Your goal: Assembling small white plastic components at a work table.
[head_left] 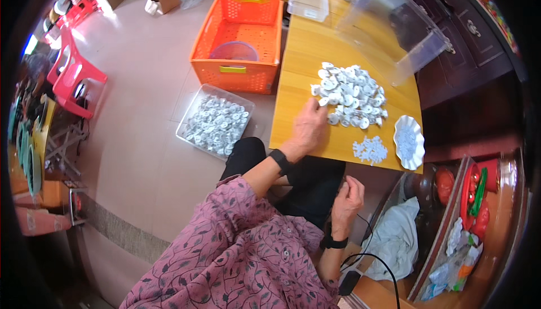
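A heap of small white round plastic parts (352,92) lies on the yellow wooden table (301,50). At the heap's near left edge, my left hand (309,127) is closed, its fingertips at one white part. My right hand (348,201) is held just off the table's near edge, above my lap. Its fingers are curled together, and whatever they may hold is hidden. Small pale-blue pieces (370,150) are scattered near the table's front edge. More of them fill a white scalloped dish (417,159) at the right corner.
Left of the table, a clear bin (183,130) of similar white parts stands on the floor, with an orange crate (234,81) behind it. Clear plastic containers (308,2) sit at the table's far end. A black cable (389,272) curves beside my right forearm. Red chairs (73,75) stand left.
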The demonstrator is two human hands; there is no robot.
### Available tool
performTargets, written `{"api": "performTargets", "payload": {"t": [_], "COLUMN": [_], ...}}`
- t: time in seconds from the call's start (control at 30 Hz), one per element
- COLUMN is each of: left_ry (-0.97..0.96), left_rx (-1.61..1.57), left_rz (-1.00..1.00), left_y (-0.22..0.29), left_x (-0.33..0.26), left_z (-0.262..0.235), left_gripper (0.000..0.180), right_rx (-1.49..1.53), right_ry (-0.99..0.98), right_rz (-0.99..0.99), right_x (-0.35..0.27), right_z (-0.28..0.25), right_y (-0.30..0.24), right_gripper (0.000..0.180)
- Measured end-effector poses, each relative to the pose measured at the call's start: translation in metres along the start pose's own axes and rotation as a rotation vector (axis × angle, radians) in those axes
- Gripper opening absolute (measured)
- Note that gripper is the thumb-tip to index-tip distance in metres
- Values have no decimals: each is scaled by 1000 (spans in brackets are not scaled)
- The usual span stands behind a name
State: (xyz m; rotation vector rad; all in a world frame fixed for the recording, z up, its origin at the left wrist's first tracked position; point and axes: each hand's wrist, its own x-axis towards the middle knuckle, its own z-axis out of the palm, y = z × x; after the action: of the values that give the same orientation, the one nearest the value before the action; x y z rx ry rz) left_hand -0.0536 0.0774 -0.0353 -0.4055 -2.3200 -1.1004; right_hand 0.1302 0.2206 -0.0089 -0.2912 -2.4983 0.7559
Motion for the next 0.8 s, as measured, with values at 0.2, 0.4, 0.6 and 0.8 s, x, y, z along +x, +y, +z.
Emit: {"api": "performTargets", "payload": {"t": [0.2,0.4,0.6,0.8], "left_ry": [0,-49,-63,-15], "left_rx": [-60,-72,0,-156], "left_rz": [-43,-33,-33,8], "left_y": [4,16,18,18], "left_x": [1,5,3,-10], "left_z": [-13,-13,-10,-12], "left_gripper": [19,26,23,21], "right_rx": [41,86,91,-116], "right_ry": [-28,-30,30,88], "right_rz": [-22,-7,-27,-182], "right_x": [1,-4,14,42], "right_z": [5,11,8,9], "right_y": [-10,-13,-4,8], "right_gripper": [18,18,18,21]}}
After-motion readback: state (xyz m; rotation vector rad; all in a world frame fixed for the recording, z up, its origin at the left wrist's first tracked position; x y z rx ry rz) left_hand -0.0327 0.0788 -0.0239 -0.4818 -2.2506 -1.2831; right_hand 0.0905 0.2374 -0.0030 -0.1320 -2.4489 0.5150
